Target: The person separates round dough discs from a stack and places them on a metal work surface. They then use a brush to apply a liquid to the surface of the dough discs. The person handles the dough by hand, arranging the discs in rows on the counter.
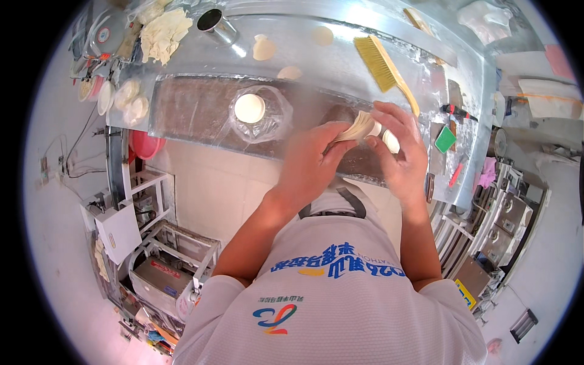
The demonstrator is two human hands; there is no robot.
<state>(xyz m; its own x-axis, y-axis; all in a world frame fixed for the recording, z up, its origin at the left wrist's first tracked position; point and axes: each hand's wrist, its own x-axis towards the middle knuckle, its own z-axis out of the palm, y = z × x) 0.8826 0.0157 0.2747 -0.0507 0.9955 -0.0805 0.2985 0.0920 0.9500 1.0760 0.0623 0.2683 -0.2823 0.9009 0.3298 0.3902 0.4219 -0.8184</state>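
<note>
Above the brown board's right part, my left hand (313, 155) grips a fanned stack of thin round dough wrappers (358, 126) between thumb and fingers. My right hand (403, 146) is curled close beside it, with more pale dough wrappers (390, 142) between its thumb and fingers. Whether the two bunches join is hidden by the fingers. To the left, a neat stack of round wrappers (249, 108) sits on a clear plastic bag (277, 115) on the board (188, 109). Single dough rounds (264, 48) lie on the metal worktop beyond.
A long-handled bristle brush (380, 67) lies on the worktop (292, 18), past my right hand. Farther right are a green scraper (445, 139) and a red-handled tool (455, 174). At far left stand a metal cup (218, 27) and a heap of dough scraps (164, 36).
</note>
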